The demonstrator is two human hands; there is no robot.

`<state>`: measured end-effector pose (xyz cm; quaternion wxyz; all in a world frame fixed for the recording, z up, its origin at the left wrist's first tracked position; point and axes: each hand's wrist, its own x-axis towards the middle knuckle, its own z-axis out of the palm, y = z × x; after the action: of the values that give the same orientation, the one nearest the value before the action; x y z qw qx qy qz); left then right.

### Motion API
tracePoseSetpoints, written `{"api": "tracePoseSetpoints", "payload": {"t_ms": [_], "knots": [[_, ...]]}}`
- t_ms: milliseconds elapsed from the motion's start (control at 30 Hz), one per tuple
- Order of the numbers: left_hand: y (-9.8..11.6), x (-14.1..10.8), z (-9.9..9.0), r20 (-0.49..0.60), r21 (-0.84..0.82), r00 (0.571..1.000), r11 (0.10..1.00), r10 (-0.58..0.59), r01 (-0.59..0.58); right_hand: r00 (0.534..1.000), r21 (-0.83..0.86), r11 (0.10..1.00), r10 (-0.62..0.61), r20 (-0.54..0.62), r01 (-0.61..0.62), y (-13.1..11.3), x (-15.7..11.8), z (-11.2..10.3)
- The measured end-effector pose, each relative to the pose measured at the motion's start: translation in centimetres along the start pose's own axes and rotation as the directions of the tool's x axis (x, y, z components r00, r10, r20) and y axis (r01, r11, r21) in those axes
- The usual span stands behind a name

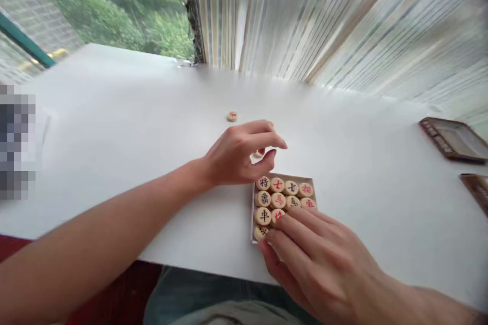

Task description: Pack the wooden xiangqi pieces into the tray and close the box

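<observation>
Here's the left hand (240, 155) at mid-frame, half-curled, thumb and fingers apart, grasping nothing visible; one piece (258, 154) peeks through the gap (touched or not, I can't tell). Lower right, the right hand (328, 264) rests bent fingers on round pieces (278, 200) in the box (252, 213), lower centre; any grip is hidden! A red-marked disc (232, 116) lies above centre, a brown-edged tray (463, 134) far right.

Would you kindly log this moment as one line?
left hand: fingers apart, above table | right hand: fingers over round pieces in box | loose piece: on table, beyond left hand
</observation>
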<state>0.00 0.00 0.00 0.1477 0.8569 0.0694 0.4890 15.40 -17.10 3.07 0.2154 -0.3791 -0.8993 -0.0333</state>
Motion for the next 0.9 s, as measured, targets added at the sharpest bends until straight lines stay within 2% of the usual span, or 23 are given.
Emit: {"api": "tracePoseSetpoints", "payload": {"t_ms": [333, 533, 700, 900], "knots": [[0.1, 0.0, -0.1, 0.023, -0.006, 0.999, 0.999, -0.034, 0.034, 0.999, -0.014, 0.999, 0.04, 0.005, -0.04, -0.3, -0.5, -0.3], [0.2, -0.1, 0.0, 0.022, -0.012, 0.998, 0.999, -0.051, 0.052, 0.992, 0.198, 0.974, 0.091, 0.082, -0.106, 1.6, -0.5, -2.4], [0.2, -0.1, 0.0, 0.025, 0.004, 0.999, 0.999, -0.043, 0.043, 0.983, 0.255, 0.965, 0.014, 0.185, -0.062, 3.4, -0.5, -2.9], [0.2, 0.0, 0.0, 0.027, 0.009, 0.999, 0.999, -0.032, 0.032, 0.97, 0.239, 0.971, -0.084, 0.228, 0.028, 3.8, -0.1, -2.5]]}}
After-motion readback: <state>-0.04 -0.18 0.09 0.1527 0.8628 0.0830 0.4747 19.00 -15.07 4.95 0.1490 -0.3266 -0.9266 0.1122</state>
